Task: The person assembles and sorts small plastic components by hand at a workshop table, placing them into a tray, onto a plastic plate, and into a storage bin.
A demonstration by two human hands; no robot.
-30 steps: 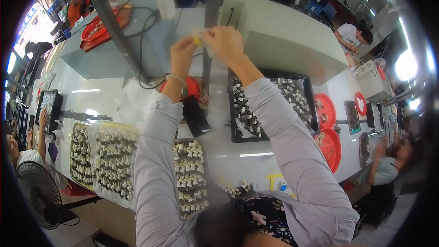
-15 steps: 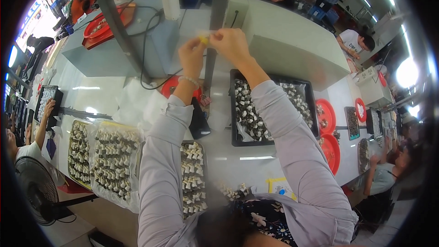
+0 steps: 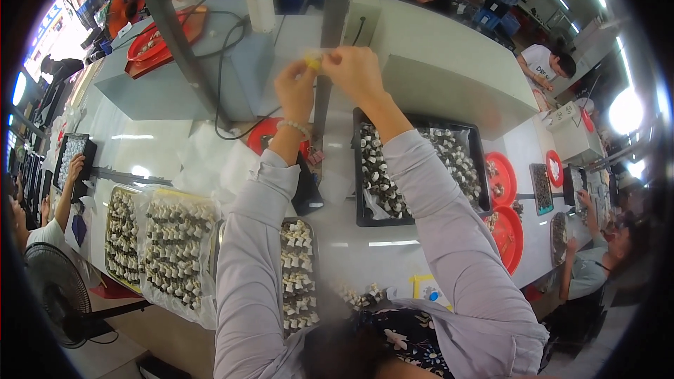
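Both my arms in light grey sleeves reach up and away from me over a white workbench. My left hand and my right hand meet in front of a grey upright post and pinch a small yellow piece between their fingertips. A bead bracelet sits on my left wrist. Below my right forearm lies a black tray filled with several small white-and-dark parts.
Trays of small white parts under clear plastic lie at the lower left, another tray between my arms. Red dishes sit at the right, a red bowl under my left wrist. Other people work at left, right and far side. A fan stands at lower left.
My two hands stay joined on the yellow piece at the post and have shifted slightly right and up in the picture as my head moved.
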